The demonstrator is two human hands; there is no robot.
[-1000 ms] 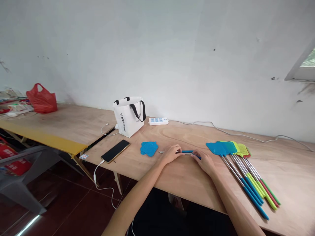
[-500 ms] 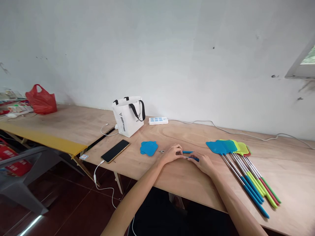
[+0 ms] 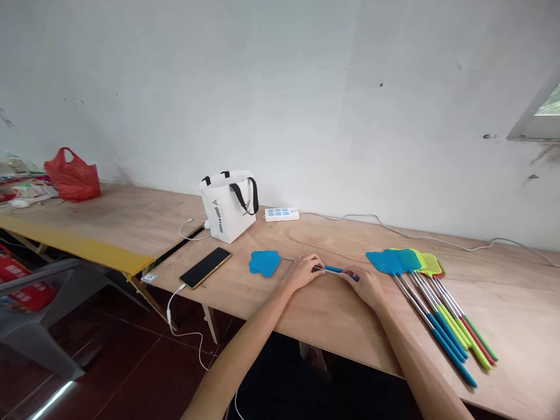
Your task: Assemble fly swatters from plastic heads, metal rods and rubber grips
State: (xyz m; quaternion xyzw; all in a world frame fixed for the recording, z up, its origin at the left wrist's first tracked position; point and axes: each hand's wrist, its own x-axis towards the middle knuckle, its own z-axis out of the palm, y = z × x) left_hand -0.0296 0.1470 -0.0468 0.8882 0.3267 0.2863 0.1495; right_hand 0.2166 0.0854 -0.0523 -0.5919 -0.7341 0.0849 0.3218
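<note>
Both my hands rest on the plywood table [image 3: 332, 315] around a thin rod [image 3: 333, 269] with a metal shaft and a blue grip. My left hand [image 3: 304, 270] is closed on the metal part. My right hand [image 3: 366, 286] is closed on the blue grip end. The rod's bare metal tip pokes out to the left of my left hand, towards a small pile of blue swatter heads [image 3: 265, 262] lying flat on the table.
Several finished fly swatters [image 3: 431, 303] in blue, green, yellow and red lie in a row at the right. A phone [image 3: 205, 268] on a white cable, a white tote bag [image 3: 228, 205] and a power strip [image 3: 281, 214] sit behind. A red plastic bag [image 3: 72, 177] is far left.
The rod has shifted a little between my hands; its metal tip now reaches further left towards the blue heads, and my hands have moved slightly apart.
</note>
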